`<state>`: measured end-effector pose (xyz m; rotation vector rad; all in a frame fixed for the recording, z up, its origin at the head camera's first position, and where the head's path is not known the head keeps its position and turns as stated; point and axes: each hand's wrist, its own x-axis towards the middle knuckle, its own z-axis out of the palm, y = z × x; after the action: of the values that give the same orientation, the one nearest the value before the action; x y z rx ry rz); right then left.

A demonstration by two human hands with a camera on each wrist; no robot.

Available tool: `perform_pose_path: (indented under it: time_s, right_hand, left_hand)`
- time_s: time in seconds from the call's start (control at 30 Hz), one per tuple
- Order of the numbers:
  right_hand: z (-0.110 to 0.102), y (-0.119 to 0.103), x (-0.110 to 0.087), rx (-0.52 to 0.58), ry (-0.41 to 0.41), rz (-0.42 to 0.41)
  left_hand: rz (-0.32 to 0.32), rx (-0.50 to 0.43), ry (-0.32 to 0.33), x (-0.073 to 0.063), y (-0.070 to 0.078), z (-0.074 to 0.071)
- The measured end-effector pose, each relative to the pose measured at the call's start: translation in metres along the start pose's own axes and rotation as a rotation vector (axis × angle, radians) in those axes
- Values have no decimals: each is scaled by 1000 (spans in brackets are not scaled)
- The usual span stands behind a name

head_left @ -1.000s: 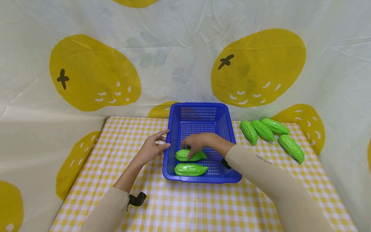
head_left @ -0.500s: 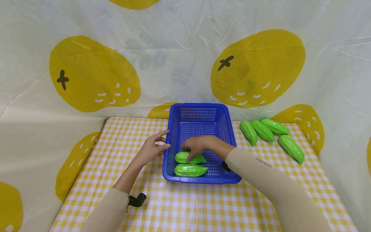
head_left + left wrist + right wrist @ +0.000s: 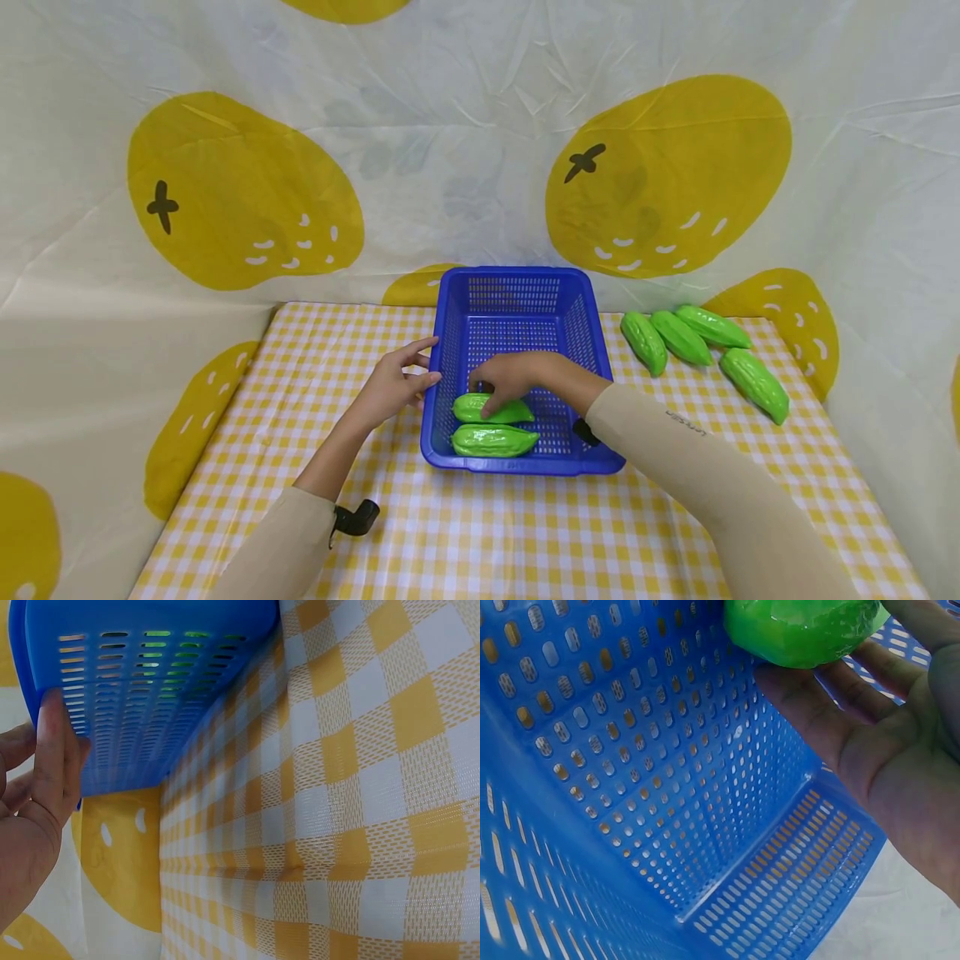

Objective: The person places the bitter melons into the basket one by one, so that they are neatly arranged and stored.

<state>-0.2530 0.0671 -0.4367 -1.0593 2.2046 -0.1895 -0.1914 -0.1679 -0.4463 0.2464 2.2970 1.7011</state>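
Inside the blue plastic basket point(image 3: 525, 465), my right hand point(image 3: 512, 375) grips a green bitter melon point(image 3: 468, 407), thumb on its near side and fingers over its far side. A second bitter melon point(image 3: 495, 440) lies parallel to it, closer to the basket's near wall. The right wrist view shows the right hand point(image 3: 900, 742) with its fingers against the gripped bitter melon point(image 3: 802, 634). My left hand point(image 3: 388, 385) touches the basket's left side with extended fingers. In the left wrist view, the left hand's fingers point(image 3: 51, 742) rest against the slotted outer wall point(image 3: 112, 697).
Several more bitter melons point(image 3: 678, 337) lie at the back right of the table, one point(image 3: 754, 384) a little apart from the others. A yellow-and-white checked cloth point(image 3: 450, 533) covers the table. Behind it hangs a pale curtain point(image 3: 450, 183) with yellow fruit prints.
The gripped bitter melon and my right hand have shifted slightly towards the near bitter melon since a second ago. During the last half second both hands are almost still.
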Motion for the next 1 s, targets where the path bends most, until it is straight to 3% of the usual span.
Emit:
perform_pose_path:
  time_s: [0.1, 0.57, 0.73, 1.0]
  right_hand:
    - [1, 1, 0, 7, 3, -4]
    - [-1, 3, -5, 46, 3, -9]
    - [-11, 2, -15, 74, 13, -2]
    - [-28, -1, -38, 62, 105, -73]
  left_hand:
    - [5, -1, 3, 4, -10, -1]
    - [30, -10, -6, 4, -11, -1]
    - [27, -9, -1, 3, -10, -1]
    - [26, -13, 3, 5, -13, -2]
